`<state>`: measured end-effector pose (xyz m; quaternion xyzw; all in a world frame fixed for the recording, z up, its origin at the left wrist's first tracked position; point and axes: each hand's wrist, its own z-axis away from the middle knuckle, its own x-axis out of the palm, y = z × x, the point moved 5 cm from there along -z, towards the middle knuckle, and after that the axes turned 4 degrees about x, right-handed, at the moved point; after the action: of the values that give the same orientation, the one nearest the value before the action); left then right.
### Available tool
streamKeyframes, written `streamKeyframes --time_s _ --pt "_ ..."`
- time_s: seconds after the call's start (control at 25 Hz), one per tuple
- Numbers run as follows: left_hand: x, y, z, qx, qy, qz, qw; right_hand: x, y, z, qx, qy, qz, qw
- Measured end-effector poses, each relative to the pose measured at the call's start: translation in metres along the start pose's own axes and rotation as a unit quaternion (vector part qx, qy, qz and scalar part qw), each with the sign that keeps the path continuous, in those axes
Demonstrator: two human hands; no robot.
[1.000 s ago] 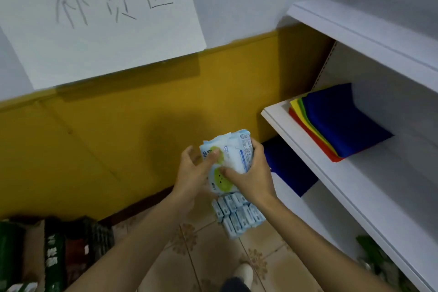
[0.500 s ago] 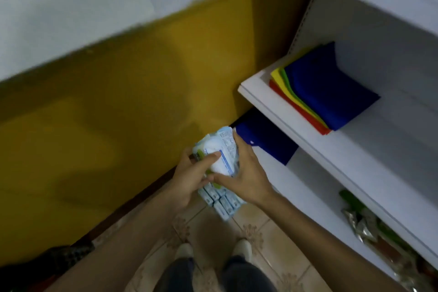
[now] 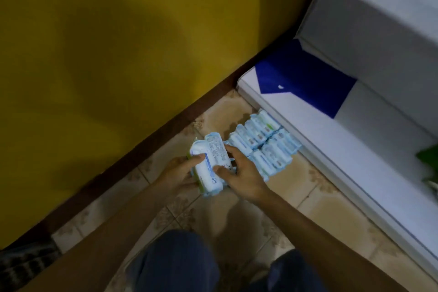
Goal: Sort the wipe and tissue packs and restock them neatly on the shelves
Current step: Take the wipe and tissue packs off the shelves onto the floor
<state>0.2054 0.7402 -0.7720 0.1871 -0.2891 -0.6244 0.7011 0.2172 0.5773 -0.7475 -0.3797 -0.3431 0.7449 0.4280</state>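
I hold a small stack of white and light-blue wipe packs [image 3: 211,163] low over the tiled floor. My left hand [image 3: 179,172] grips the stack from the left, thumb across its top. My right hand [image 3: 244,174] grips it from the right, thumb on the upper pack. Just beyond them, several more light-blue packs [image 3: 265,144] lie in rows on the floor against the foot of the white bottom shelf [image 3: 343,149]. How many packs are in my hands I cannot tell.
A blue cloth [image 3: 305,78] lies at the left end of the bottom shelf. The yellow wall [image 3: 118,42] with a dark skirting runs along the left. A green packet [image 3: 429,156] shows at the right edge. My knees [image 3: 180,261] are below.
The view has swung downward, from the upper shelves and paper sign to the floor. My hands have dropped with the packs, down close to the rows on the floor.
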Motion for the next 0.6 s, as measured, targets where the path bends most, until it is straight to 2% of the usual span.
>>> streamKeyframes --time_s 0.12,0.24,0.48,0.6 --pt "-0.043 -0.07 -0.06 0.016 0.024 -0.003 1.0 0.062 0.084 -0.053 0.007 -0.032 0.005 0.999" --pt "-0.066 -0.123 -0.108 0.024 0.069 0.029 0.997 0.098 0.143 -0.092 0.014 -0.047 0.059 0.997" --pt "-0.051 -0.177 -0.174 -0.025 0.034 0.056 0.998 0.093 0.202 -0.137 0.03 0.045 0.143 0.988" --pt "-0.047 -0.187 -0.19 0.027 0.022 0.083 0.996 0.094 0.212 -0.126 0.009 0.03 0.163 0.986"
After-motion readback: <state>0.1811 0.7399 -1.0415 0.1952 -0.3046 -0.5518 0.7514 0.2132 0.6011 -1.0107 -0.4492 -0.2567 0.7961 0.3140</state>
